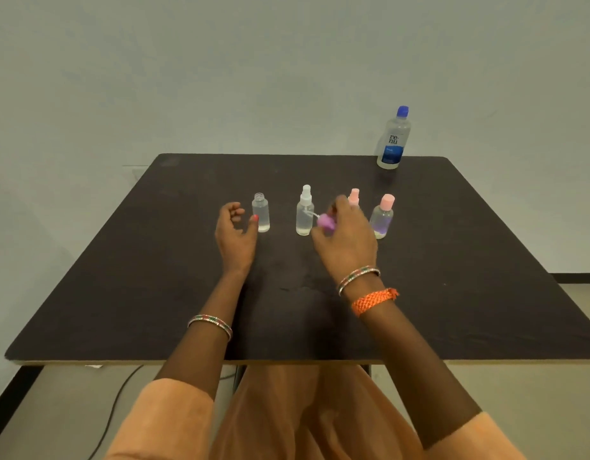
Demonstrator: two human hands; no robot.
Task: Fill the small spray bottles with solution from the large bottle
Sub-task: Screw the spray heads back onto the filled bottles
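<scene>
While the left hand (235, 232) curls half open, thumb tip touching the uncapped bottle (261, 212), the right hand (345, 242) pinches a purple spray cap (326, 223) at its 11 o'clock. White-capped bottle (304, 210) beside it holds clear liquid; two pink-capped bottles (381, 215) stand at 1 o'clock. Large bottle (393, 139) upright far at the table's (154, 277) 1 o'clock corner.

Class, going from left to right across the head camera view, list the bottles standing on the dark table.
Open uncapped clear bottle → clear spray bottle with white nozzle → pink-topped bottle, partly hidden behind the right hand → pink-capped bottle → large blue-capped bottle at the far edge.
</scene>
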